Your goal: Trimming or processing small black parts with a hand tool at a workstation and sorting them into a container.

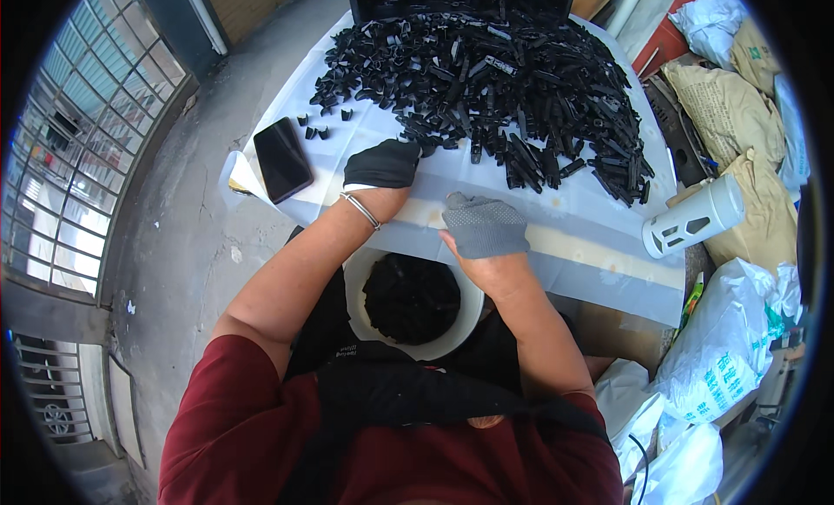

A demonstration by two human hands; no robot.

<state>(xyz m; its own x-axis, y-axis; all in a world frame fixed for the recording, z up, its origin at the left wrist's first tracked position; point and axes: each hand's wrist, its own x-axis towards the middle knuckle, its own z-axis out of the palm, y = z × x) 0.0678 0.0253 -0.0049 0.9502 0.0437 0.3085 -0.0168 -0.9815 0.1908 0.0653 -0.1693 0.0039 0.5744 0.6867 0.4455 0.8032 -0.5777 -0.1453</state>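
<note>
My left hand (380, 166), in a black glove, rests at the near edge of a pile of black plastic pieces (530, 79). Its fingers are curled closed beside a dark piece, and whatever they hold blends into the glove. To the right and nearer to me, my right hand (485, 228) wears a grey dotted glove. It is closed above the front of the white-covered table (599, 270), its grip hidden by the fingers. Small curved black clips (387, 53) make up the pile's left part; longer strips lie on the right. A white bucket (473, 309) below the table edge holds black pieces.
A black phone (282, 160) lies at the table's left. On the right edge a white slotted cylinder (695, 216) lies tilted. White plastic bags (717, 357) and tan sacks (725, 114) crowd the right side. A dark bin (369, 3) stands behind the pile.
</note>
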